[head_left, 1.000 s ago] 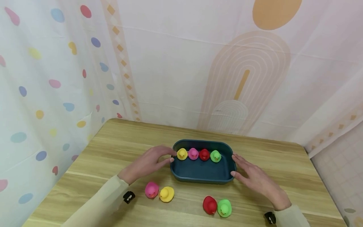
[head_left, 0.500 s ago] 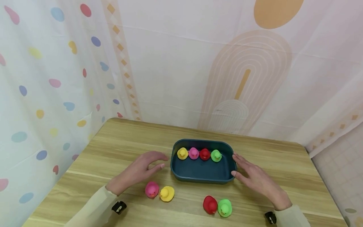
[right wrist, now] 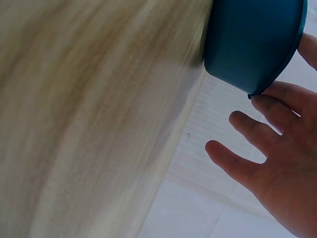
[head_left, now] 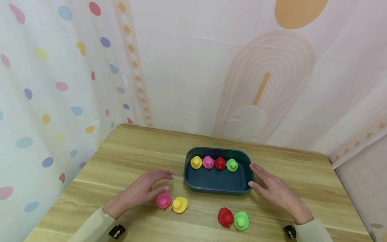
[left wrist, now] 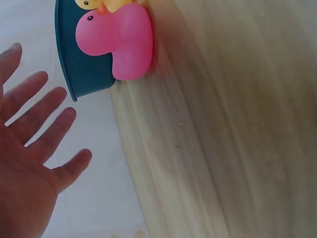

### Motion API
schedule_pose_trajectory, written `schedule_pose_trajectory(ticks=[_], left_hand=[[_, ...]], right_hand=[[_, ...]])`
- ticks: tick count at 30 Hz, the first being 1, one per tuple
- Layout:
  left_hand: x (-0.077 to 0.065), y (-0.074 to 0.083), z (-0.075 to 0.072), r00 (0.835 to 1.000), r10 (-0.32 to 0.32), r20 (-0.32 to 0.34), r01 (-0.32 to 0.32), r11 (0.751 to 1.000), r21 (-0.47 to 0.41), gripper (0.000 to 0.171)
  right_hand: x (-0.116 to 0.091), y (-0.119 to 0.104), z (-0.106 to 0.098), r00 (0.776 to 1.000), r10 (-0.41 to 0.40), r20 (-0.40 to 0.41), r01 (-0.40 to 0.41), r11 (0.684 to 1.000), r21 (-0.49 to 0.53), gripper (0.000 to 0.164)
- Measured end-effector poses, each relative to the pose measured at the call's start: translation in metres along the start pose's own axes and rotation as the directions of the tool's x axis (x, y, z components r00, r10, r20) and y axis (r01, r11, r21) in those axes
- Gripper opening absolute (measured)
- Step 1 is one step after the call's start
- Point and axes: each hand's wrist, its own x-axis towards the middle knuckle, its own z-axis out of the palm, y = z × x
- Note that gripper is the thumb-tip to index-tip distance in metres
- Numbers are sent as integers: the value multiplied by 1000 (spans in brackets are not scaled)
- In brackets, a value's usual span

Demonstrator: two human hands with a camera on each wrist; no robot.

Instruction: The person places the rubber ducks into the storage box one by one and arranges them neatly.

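Observation:
A dark teal rectangular box [head_left: 211,183] sits mid-table in the head view. Along its far side stands a row of rubber ducks: yellow [head_left: 196,162], pink [head_left: 208,163], red [head_left: 220,164] and green [head_left: 232,165]. My right hand [head_left: 276,193] rests its fingertips on the box's right rim, fingers spread and mostly straight; the right wrist view shows the same contact. Left of the box, my left hand [head_left: 140,191] is apart from it, fingers relaxed and holding nothing. Its thumb is just above a pink rubber duck [head_left: 163,201], beside a yellow rubber duck [head_left: 180,205].
Nearer the front, a red rubber duck [head_left: 225,217] and a green rubber duck [head_left: 241,221] lie side by side on the wooden table [head_left: 287,168]. Patterned curtains [head_left: 181,67] hang behind and to the left of the table. Each wrist wears a black band.
My left hand has left the box's left rim and drawn back toward the lower left, close to the pink duck. The right hand keeps its place at the right rim.

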Motion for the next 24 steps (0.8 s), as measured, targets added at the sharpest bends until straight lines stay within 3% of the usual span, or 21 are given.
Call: schedule_pose_trajectory(ticks=[8, 16, 24], left_hand=[[-15, 1, 4, 996, -64, 60, 64, 998, 6, 45], [-26, 5, 13, 978, -144, 148, 148, 989, -18, 62], [-34, 7, 19, 970, -172, 173, 179, 984, -25, 60]], right_hand=[[-1, 0, -1, 1000, -13, 0, 13, 1000, -3, 70], [-1, -1, -2, 1000, -13, 2, 13, 1000, -4, 68], [0, -1, -1, 1000, 7, 15, -7, 1000, -2, 71]])
